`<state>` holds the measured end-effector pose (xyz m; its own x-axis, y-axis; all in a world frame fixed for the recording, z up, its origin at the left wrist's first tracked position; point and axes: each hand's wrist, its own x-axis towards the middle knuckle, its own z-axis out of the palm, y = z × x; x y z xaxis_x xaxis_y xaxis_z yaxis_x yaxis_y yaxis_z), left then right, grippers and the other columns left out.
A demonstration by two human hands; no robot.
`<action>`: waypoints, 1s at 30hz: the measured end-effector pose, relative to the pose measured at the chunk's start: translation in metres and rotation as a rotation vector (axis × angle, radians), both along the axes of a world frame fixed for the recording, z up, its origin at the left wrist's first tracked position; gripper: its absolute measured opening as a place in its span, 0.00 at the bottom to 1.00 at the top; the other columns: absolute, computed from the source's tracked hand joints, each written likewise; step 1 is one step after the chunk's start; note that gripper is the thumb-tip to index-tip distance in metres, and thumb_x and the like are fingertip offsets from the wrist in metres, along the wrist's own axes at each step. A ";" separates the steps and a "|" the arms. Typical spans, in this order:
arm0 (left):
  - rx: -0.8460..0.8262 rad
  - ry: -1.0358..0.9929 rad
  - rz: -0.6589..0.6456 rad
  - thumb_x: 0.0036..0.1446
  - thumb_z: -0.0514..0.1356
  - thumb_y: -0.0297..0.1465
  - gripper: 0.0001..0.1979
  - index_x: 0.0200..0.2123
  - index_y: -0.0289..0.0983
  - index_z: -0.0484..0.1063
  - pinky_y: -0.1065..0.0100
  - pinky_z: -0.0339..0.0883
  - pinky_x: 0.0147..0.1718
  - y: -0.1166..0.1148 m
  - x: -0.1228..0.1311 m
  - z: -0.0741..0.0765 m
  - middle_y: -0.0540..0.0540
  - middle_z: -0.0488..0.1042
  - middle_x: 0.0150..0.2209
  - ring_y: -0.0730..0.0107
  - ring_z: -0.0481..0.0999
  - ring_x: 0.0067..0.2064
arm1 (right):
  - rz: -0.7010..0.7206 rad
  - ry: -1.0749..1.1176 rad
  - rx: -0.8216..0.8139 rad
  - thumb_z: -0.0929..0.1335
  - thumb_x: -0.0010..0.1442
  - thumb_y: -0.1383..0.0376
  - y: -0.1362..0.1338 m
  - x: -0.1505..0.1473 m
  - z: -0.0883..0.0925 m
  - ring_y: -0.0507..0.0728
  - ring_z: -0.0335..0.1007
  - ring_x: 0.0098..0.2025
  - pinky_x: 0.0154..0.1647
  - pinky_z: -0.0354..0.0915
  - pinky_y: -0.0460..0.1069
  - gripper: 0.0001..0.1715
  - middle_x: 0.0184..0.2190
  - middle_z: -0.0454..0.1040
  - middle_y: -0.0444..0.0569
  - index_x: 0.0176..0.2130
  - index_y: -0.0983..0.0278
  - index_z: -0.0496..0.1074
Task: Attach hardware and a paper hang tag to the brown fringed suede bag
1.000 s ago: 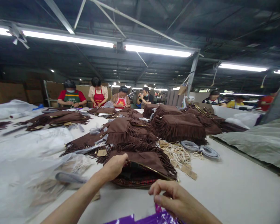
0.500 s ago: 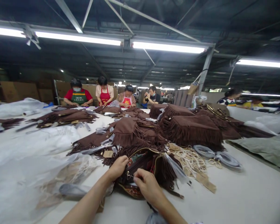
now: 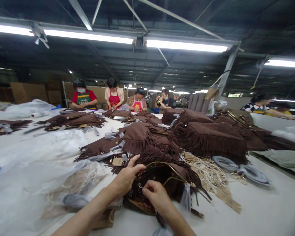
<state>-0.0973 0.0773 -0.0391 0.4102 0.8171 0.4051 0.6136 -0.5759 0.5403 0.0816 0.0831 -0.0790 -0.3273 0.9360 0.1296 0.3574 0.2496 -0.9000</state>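
A dark brown fringed bag [image 3: 177, 170] lies on the table before me, its gold-zippered mouth gaping toward me and its patterned lining partly in shadow. My left hand [image 3: 125, 178] rests against the left side of that mouth, thumb and forefinger spread apart; its other fingers are partly hidden. Within the opening, my right hand [image 3: 158, 196] has thumb and forefinger pinched together. A small metal clasp [image 3: 139, 186] shows right at those fingertips, but what they grip is too small to make out. A plastic-wrapped tag or pull [image 3: 186, 198] hangs from the zipper's right end.
More fringed bags [image 3: 211, 137] are piled behind. To the right lie white-corded paper tags [image 3: 211, 175] and wrapped coiled straps [image 3: 254, 173]. Clear plastic bags [image 3: 51, 180] spread across the left of the white table [image 3: 265, 209]. Several co-workers [image 3: 114, 95] are at the far side.
My left hand has loosened from the bag's edge, its forefinger now raised and thumb stretched out. The bag's mouth has shifted and looks wider. My right hand stays pinched inside; the view has swung slightly left.
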 end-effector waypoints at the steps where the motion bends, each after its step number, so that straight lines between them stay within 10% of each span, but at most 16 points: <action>1: 0.050 0.082 -0.017 0.51 0.48 0.14 0.28 0.53 0.41 0.67 0.63 0.64 0.54 -0.003 -0.003 -0.002 0.40 0.44 0.70 0.64 0.71 0.54 | 0.001 0.010 -0.006 0.64 0.46 0.67 0.000 0.000 -0.001 0.53 0.61 0.26 0.27 0.54 0.46 0.06 0.18 0.63 0.39 0.20 0.62 0.64; 7: -0.017 0.107 0.066 0.55 0.49 0.19 0.16 0.39 0.39 0.73 0.67 0.67 0.49 -0.024 -0.002 -0.014 0.43 0.71 0.52 0.63 0.73 0.50 | 0.006 0.041 -0.014 0.63 0.47 0.63 -0.003 0.000 0.000 0.55 0.61 0.27 0.29 0.56 0.48 0.06 0.20 0.64 0.41 0.21 0.62 0.64; 30: -0.309 -0.326 0.180 0.43 0.56 0.25 0.12 0.28 0.36 0.79 0.69 0.65 0.39 -0.010 0.007 -0.027 0.48 0.77 0.29 0.66 0.74 0.34 | -0.141 -0.240 0.109 0.65 0.51 0.72 -0.016 -0.004 0.010 0.57 0.71 0.32 0.34 0.56 0.48 0.11 0.25 0.75 0.48 0.20 0.63 0.70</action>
